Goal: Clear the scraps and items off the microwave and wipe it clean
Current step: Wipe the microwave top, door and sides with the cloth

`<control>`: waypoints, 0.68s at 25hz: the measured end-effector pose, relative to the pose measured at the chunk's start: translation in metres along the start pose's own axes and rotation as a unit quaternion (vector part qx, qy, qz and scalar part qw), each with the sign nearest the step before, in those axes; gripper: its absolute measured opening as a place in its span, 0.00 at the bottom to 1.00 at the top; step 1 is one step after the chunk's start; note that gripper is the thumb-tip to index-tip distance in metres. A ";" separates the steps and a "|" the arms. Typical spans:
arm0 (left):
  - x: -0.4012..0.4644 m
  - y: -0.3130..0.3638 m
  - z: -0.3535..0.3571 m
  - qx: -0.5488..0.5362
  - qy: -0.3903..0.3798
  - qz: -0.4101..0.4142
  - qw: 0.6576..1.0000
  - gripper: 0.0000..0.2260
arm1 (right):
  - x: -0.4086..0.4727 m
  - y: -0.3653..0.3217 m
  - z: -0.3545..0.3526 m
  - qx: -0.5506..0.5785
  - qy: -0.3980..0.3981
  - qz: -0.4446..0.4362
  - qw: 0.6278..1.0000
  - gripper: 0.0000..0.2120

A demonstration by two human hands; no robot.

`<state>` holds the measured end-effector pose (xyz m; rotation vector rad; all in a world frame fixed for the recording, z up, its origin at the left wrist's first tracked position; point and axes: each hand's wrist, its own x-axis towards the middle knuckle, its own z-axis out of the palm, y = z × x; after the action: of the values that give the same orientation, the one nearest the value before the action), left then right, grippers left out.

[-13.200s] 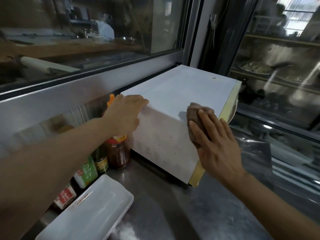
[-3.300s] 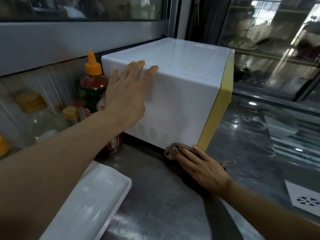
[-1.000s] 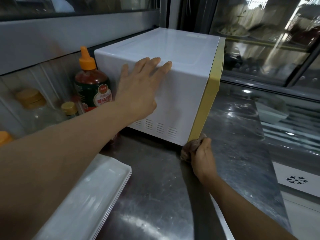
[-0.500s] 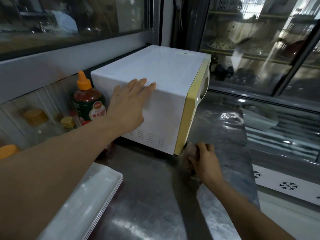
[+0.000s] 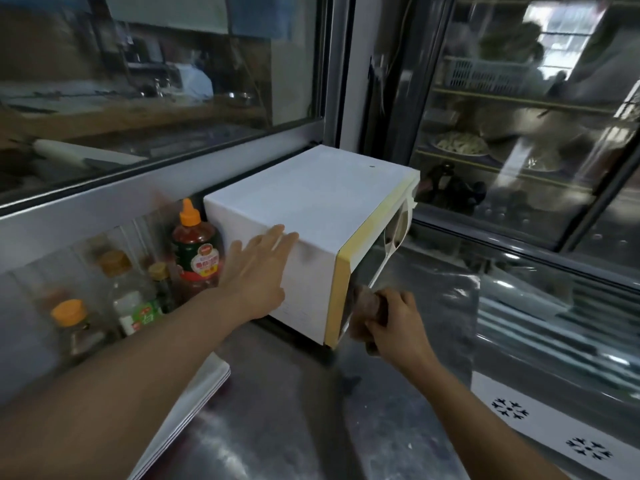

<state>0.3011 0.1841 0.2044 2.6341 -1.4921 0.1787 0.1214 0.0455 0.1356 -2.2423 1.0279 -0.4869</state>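
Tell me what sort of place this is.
Probably a commercial kitchen or small eatery: a stainless steel counter, a glass-door display fridge holding plates of food, and sauce bottles beside the microwave.

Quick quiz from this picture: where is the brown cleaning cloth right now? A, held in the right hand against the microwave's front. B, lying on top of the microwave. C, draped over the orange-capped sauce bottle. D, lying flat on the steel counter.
A: the right hand grips the brown cloth against the microwave door's lower front.
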 end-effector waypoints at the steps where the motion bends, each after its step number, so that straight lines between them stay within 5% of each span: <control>1: -0.005 0.003 -0.005 -0.004 -0.017 -0.002 1.000 0.40 | 0.000 -0.004 -0.004 0.010 -0.001 -0.001 1.000 0.18; 6: -0.030 0.011 -0.034 -0.003 -0.052 0.018 0.999 0.40 | -0.009 -0.029 -0.024 0.088 0.004 -0.016 0.996 0.11; 17: -0.149 0.045 -0.091 -0.102 -0.045 0.023 0.994 0.34 | -0.121 -0.081 -0.089 0.181 0.015 0.000 0.983 0.14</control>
<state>0.1825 0.3006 0.2724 2.4786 -1.5093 -0.0857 0.0402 0.1465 0.2464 -1.9176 0.8741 -0.6538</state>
